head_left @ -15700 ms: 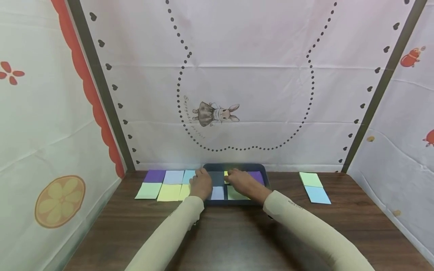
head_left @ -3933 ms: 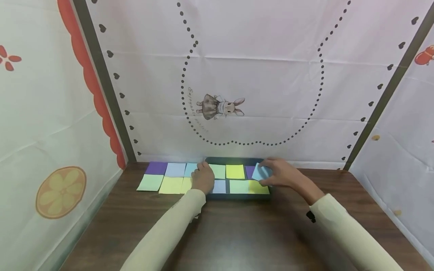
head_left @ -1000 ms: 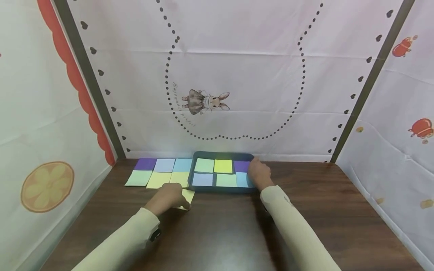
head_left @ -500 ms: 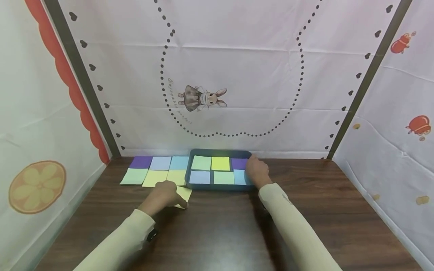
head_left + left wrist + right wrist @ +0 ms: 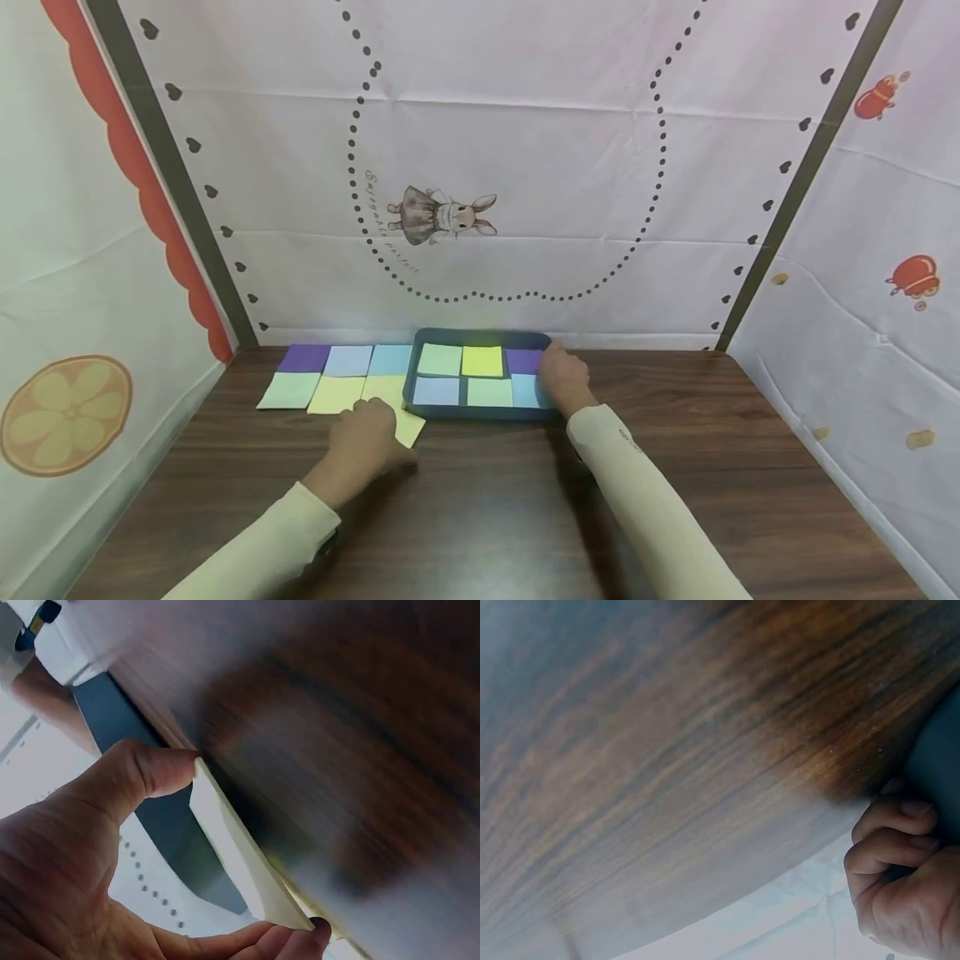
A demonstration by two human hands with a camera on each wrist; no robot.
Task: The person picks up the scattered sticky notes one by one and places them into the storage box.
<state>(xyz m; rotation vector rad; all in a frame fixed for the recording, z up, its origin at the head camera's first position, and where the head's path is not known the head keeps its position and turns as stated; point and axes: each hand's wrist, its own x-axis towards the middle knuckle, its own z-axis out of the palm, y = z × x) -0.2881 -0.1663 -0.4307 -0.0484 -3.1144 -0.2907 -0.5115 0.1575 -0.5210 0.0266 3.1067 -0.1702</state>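
My left hand (image 5: 363,447) pinches a pale yellow sticky note pad (image 5: 409,426) between thumb and fingertips, in front of the tray's left corner. In the left wrist view the pad (image 5: 238,844) stands on edge between thumb and fingers, tilted. The dark blue tray (image 5: 480,412) holds two rows of pads. Behind are green (image 5: 440,359), bright yellow (image 5: 482,361) and purple (image 5: 523,361); in front, lavender (image 5: 437,391), green (image 5: 490,392) and light blue (image 5: 527,390). My right hand (image 5: 566,377) grips the tray's right side, its fingers curled in the right wrist view.
Left of the tray lie more pads: purple (image 5: 303,357), lavender (image 5: 348,360) and light blue (image 5: 390,359) behind, green (image 5: 289,390) and two pale yellow ones (image 5: 336,395) in front. A patterned cloth (image 5: 480,283) hangs behind the wooden table (image 5: 480,517).
Earlier, green and light blue pads lay right of the tray; light blue has replaced yellow at its front right. My left hand now tilts the pale yellow pad; my right hand stays at the rim.
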